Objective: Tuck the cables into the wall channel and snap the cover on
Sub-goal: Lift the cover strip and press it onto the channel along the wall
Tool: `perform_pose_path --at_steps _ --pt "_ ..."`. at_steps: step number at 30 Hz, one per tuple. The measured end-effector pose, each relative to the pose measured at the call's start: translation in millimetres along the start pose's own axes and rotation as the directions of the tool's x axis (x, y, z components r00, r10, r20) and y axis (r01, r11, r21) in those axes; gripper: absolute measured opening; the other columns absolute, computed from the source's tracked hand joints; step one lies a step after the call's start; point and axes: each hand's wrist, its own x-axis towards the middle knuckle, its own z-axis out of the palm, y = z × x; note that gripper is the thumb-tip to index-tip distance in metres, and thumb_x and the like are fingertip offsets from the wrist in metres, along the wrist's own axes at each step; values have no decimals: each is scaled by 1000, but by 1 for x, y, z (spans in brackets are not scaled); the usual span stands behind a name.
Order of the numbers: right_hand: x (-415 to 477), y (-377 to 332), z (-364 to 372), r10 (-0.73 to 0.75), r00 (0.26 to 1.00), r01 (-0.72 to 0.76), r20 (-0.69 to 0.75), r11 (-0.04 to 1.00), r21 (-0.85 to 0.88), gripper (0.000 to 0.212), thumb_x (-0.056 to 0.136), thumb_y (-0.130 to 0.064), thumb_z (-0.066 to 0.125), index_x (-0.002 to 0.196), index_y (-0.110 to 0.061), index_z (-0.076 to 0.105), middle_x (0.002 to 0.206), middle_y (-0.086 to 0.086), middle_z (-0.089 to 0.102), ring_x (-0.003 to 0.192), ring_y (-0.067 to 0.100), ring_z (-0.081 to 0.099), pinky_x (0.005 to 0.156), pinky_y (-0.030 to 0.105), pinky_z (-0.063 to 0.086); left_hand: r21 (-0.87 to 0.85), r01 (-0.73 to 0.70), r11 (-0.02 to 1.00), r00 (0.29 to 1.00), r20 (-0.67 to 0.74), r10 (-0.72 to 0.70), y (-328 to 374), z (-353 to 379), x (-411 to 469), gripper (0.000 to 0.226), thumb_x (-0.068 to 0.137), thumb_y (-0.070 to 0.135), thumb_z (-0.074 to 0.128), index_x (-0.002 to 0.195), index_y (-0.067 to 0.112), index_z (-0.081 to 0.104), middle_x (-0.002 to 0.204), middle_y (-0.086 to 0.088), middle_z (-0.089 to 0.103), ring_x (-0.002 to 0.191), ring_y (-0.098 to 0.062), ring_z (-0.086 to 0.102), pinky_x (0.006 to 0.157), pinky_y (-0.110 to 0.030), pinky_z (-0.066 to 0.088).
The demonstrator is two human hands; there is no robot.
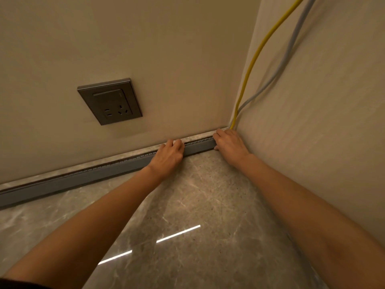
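Observation:
A long grey cable channel (pixel 87 174) runs along the foot of the back wall, with a slotted top edge and a smooth front face. My left hand (pixel 168 156) lies over it near the middle, fingers bent over the top edge. At the channel's corner end, my right hand (pixel 229 144) grips it with fingers on top and thumb at the lower edge. A yellow cable (pixel 253 63) and a grey cable (pixel 288 51) hang down the right wall into the corner behind my right hand. Their lower ends are hidden.
A grey wall socket with a switch (pixel 110 101) sits on the back wall, above and left of my hands. A marble skirting strip (pixel 137 151) runs behind the channel. The glossy marble floor (pixel 198 205) reflects a ceiling light. The right wall (pixel 323 122) closes the corner.

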Motion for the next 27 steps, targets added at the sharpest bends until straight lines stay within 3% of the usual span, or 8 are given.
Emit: perform_pose_path --at_steps 3,5,10,16,19,22,25,27 --pt "3 2 2 20 1000 -20 2 1000 -10 24 91 -7 55 113 4 55 120 22 57 112 38 53 101 42 36 9 5 1000 1000 -25 -5 -2 1 -4 42 92 2 49 132 -7 38 125 -22 49 109 -36 50 90 -41 46" --pt "4 5 3 25 1000 -25 -2 1000 -12 26 93 -10 52 118 0 52 125 18 54 116 34 51 102 39 34 33 -8 999 1000 -21 8 -3 -8 -7 40 73 4 75 109 -6 61 98 -21 64 84 -33 62 70 -37 54" --pt "-1 10 3 20 1000 -20 -2 1000 22 27 94 -12 53 119 -2 52 125 15 53 114 30 52 99 36 37 -80 67 995 998 18 -66 3 -7 -1 28 95 7 45 122 -2 47 122 -19 51 109 -33 50 90 -39 43" --pt "-7 12 1 -62 998 62 5 998 -28 29 91 -6 53 120 -2 50 131 15 49 123 30 43 103 38 36 -116 85 990 996 28 -82 10 -16 4 38 94 26 50 122 1 45 125 -17 51 115 -32 49 95 -37 40" --pt "-9 10 3 -66 998 67 21 997 -27 24 91 -3 50 115 -1 52 121 20 58 115 35 51 100 42 38 -126 81 989 996 30 -78 12 -18 9 40 94 30 50 123 3 44 126 -16 51 116 -31 48 95 -36 40" --pt "-9 11 6 -112 994 112 -12 994 8 20 77 6 62 96 6 60 92 29 67 91 45 63 83 47 51 -90 24 996 1000 -12 -25 26 -22 15 35 88 23 60 114 2 52 116 -17 57 105 -32 56 86 -37 46" --pt "-11 11 4 -114 993 115 9 993 -22 22 86 1 55 107 4 57 108 27 64 106 42 57 95 48 44 -45 -24 999 997 -77 20 39 -29 24 29 54 13 85 74 5 65 73 -12 68 64 -26 65 53 -29 52" --pt "-10 14 7 -111 994 111 25 994 -10 26 90 -2 51 115 3 54 119 25 60 114 39 52 101 46 39 -89 -20 996 999 -42 16 45 -28 27 17 74 4 69 90 0 63 91 -18 67 82 -31 63 70 -36 52"
